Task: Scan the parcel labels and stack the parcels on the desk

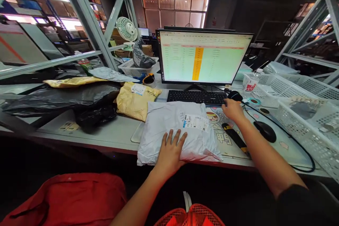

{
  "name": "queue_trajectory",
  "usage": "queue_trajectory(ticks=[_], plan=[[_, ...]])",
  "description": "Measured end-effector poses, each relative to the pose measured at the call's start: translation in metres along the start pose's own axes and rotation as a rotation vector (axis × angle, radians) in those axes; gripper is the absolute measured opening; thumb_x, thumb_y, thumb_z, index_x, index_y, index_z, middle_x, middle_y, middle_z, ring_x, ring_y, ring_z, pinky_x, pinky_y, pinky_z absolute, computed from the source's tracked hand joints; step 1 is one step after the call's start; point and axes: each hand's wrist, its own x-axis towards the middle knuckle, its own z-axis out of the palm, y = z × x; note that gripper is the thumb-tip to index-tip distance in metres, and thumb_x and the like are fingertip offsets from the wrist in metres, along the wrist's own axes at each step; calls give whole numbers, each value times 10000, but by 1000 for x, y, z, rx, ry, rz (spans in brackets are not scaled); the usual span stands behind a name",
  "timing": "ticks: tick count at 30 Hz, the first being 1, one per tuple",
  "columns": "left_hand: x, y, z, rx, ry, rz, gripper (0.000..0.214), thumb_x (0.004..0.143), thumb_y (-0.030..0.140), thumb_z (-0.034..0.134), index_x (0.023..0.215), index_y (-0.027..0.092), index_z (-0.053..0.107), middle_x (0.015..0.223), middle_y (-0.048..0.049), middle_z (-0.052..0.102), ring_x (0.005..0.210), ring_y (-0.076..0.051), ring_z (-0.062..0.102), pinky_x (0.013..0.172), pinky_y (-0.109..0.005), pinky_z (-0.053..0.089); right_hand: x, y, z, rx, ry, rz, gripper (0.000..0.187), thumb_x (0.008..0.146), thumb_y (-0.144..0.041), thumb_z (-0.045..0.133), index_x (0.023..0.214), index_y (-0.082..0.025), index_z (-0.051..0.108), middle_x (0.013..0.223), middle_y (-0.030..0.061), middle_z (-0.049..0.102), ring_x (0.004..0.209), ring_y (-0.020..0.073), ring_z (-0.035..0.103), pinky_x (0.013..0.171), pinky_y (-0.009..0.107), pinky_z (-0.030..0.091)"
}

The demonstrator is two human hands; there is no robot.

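My left hand [172, 148] lies flat with fingers spread on a white plastic mailer parcel [161, 122]. The parcel is at the front edge of the desk, and its printed label [197, 123] with handwriting faces up. My right hand [233, 110] is at the right end of the black keyboard [190, 97]; its fingers bend down over the keys, apparently holding nothing. Just beyond it sits a black corded device [235, 95], probably a scanner. A black and yellow box cutter [234, 137] lies below my right forearm.
A yellow padded mailer [135, 102] and a black plastic-wrapped parcel [66, 99] are on the left. A lit monitor [203, 58] stands behind the keyboard. On the right are a black mouse [265, 131], a looping cable [293, 141] and white perforated baskets [307, 123].
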Motion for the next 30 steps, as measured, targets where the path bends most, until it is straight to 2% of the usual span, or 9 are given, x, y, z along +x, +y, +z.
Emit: queue_trajectory(ticks=[3, 9, 12, 15, 19, 22, 24, 27, 30], plan=[[2, -1, -2, -6, -16, 9, 1158, 738, 460, 912, 1685, 277, 271, 1741, -124, 309, 1599, -438, 274, 1307, -645, 225, 31, -14, 15, 38, -148, -17, 535, 999, -253, 525, 1518, -128, 561, 1335, 187, 700, 1264, 298, 643, 1064, 351, 483], [1, 0, -8, -21, -53, -5, 1142, 736, 466, 918, 1672, 258, 298, 1737, -133, 315, 1599, -434, 275, 1305, -639, 235, 52, -16, 35, 10, -230, 79, 465, 996, -297, 571, 1390, -64, 653, 1335, 273, 669, 1244, 381, 653, 1022, 450, 516], [1, 0, -7, -28, -49, -7, 1139, 736, 474, 919, 1669, 261, 301, 1736, -132, 319, 1602, -427, 271, 1308, -638, 229, 54, -18, 35, 3, -244, 70, 408, 1022, -312, 558, 1320, -65, 690, 1325, 269, 671, 1240, 381, 653, 1015, 472, 524], [1, -1, -7, -36, -44, -4, 1141, 741, 475, 914, 1671, 269, 287, 1734, -137, 324, 1605, -424, 265, 1304, -639, 236, 56, -24, 30, 2, -247, 49, 376, 1077, -343, 525, 1341, -115, 665, 1323, 196, 678, 1209, 308, 665, 1028, 484, 535], [-1, -1, -10, -62, -52, -2, 1059, 791, 411, 861, 1670, 277, 285, 1729, -142, 333, 1604, -413, 277, 1295, -637, 250, 52, -35, 17, 8, -248, 5, 431, 1038, -474, 650, 1336, -163, 649, 1342, 124, 654, 1175, 265, 660, 1029, 501, 553], [-3, -3, -17, -129, -51, 2, 890, 836, 162, 695, 1647, 256, 344, 1699, -118, 402, 1574, -329, 378, 1300, -538, 297, 35, -38, 5, 14, -229, -51, 435, 1048, -430, 636, 1390, -161, 630, 1383, 144, 640, 1226, 281, 643, 1063, 496, 530], [-4, -9, -26, -221, -30, -55, 820, 816, 53, 567, 1603, 239, 426, 1597, -110, 549, 1449, -273, 551, 1227, -453, 418, 14, -35, -1, 13, -222, -84, 420, 1066, -351, 578, 1440, -162, 611, 1386, 165, 652, 1263, 292, 635, 1081, 460, 510], [-6, -28, -51, -387, 81, -244, 568, 876, 104, 484, 1420, 206, 613, 1220, -113, 778, 1107, -290, 733, 990, -416, 555, -34, -17, -4, -7, -233, -96, 477, 1060, -358, 537, 1491, -159, 589, 1351, 198, 681, 1246, 353, 652, 1039, 458, 519], [-7, -55, -86, -596, 378, -476, 316, 958, 310, 484, 1069, 149, 732, 890, -105, 775, 882, -282, 714, 861, -379, 562, -89, 8, 5, -65, -227, -102, 564, 1035, -443, 559, 1530, -172, 551, 1358, 202, 674, 1211, 391, 660, 985, 481, 538]])
